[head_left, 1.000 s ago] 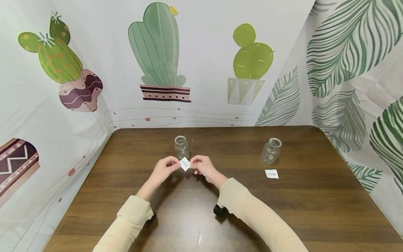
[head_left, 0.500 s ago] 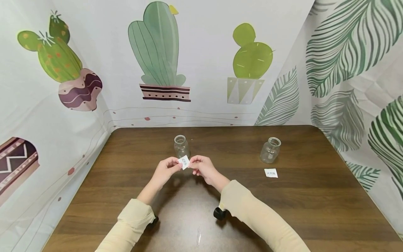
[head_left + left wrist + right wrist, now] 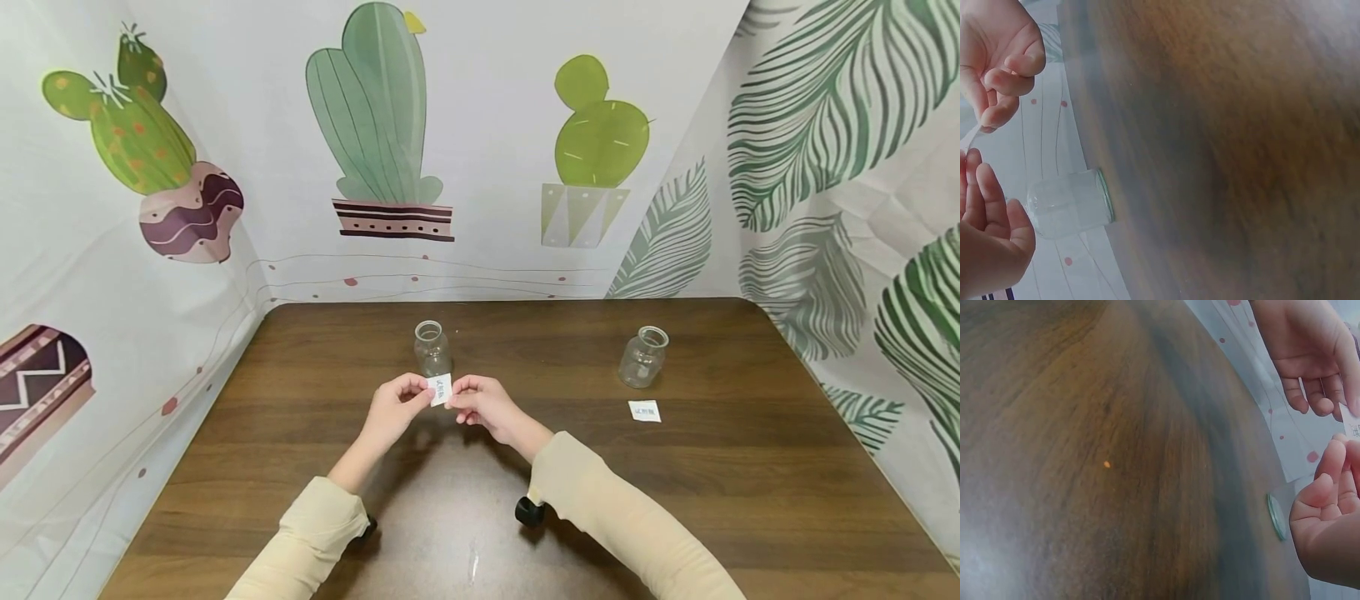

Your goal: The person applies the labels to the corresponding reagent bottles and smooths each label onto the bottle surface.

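Note:
In the head view my left hand (image 3: 392,408) pinches the left edge of a small white paper label (image 3: 440,389) printed with dark characters. Thumb and finger of my right hand (image 3: 491,411) hold its lower right edge. Just behind the label stands an open-mouthed clear glass jar (image 3: 432,343), its lower part overlapped by the hands. The left wrist view catches the label (image 3: 969,137) edge-on between the two hands, with the jar (image 3: 1069,204) beyond. Part of the label (image 3: 1351,422) and the green-tinted jar base (image 3: 1277,517) show in the right wrist view.
A second clear glass jar (image 3: 643,358) stands at the back right of the brown wooden table (image 3: 750,467). In front of it a similar printed white label (image 3: 645,411) lies flat. Cloth with cactus and leaf prints (image 3: 495,150) hangs behind the table.
Between the fingers the label has turned from a diamond position to nearly upright. My right fingertips have slid from its right corner to the lower right edge. Both jars stay put.

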A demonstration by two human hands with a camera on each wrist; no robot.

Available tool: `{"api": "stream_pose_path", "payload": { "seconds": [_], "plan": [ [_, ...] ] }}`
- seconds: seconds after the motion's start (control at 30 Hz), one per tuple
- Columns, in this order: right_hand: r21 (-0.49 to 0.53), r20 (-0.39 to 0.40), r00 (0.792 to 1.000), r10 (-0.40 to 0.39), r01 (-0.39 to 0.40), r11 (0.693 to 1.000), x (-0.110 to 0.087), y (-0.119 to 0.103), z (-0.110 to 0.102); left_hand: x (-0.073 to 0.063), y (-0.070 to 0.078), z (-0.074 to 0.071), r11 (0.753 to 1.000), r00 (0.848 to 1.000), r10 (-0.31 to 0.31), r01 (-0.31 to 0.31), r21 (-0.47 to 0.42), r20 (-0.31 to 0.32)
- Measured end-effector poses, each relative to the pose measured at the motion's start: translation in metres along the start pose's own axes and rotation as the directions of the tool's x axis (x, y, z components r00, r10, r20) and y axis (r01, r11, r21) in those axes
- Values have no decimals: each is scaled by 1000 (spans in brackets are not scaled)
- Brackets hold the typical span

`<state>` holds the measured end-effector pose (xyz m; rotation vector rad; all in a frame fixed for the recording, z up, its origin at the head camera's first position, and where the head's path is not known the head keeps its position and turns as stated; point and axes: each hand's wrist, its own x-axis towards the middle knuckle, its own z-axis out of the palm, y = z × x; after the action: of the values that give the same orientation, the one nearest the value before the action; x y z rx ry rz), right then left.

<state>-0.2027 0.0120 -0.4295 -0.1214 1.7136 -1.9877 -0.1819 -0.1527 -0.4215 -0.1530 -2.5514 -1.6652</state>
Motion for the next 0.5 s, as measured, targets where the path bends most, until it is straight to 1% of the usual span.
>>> {"api": "stream_pose_path", "payload": {
  "seconds": [0.13, 0.2, 0.3, 0.37, 0.43, 0.5],
  "plan": [
    [-38, -17, 1000, -2, 2, 999, -2, -2, 0, 5, -14, 2, 999, 999, 36, -34, 38, -28],
    [-75, -38, 999, -24, 21, 997, -4, -3, 1, 5, -20, 3, 997, 998, 54, -51, 55, -44],
    [-144, -68, 993, -99, 89, 986, -7, -7, 3, 4, -22, 4, 992, 993, 92, -86, 90, -67],
    [-173, -85, 983, -162, 145, 974, -9, -9, 4, 3, -22, 5, 988, 990, 118, -110, 106, -78],
    [-183, -97, 972, -212, 192, 964, -11, -12, 4, 2, -22, 5, 983, 986, 140, -129, 127, -85],
    [-177, -108, 964, -243, 222, 959, -11, -14, 4, 2, -22, 5, 981, 984, 152, -138, 138, -90]
  ]
}}
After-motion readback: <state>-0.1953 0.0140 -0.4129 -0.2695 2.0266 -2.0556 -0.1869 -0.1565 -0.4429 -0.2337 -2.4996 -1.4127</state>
